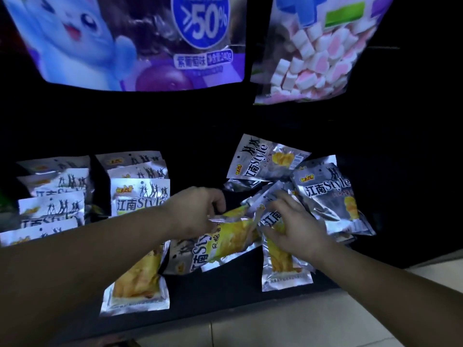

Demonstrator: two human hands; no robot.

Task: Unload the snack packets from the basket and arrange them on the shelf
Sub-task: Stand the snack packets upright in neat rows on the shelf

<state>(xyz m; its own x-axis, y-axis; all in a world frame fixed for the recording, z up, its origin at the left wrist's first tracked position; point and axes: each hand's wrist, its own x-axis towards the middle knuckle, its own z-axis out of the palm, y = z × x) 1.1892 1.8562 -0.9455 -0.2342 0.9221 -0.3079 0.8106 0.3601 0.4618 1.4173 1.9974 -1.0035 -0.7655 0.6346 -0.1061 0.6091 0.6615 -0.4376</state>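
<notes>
1. Left end of the dark flat shelf (198, 156): two tidy rows of silver foil snack packets (139, 196), overlapping front to back.
2. Shelf's front edge, left of middle: a yellow-fronted foil packet (136, 289) lying flat.
3. Shelf middle: left hand (198, 211) pinches the top of a tilted silver-and-yellow crisp packet (220, 246).
4. Just right of middle: right hand (293, 226), fingers curled over, grips an upright silver packet (281, 269).
5. Right end: messy heap of matching packets (330, 196).
6. Above the shelf: big purple cartoon bag (125, 41), clear marshmallow bag (318, 51).
</notes>
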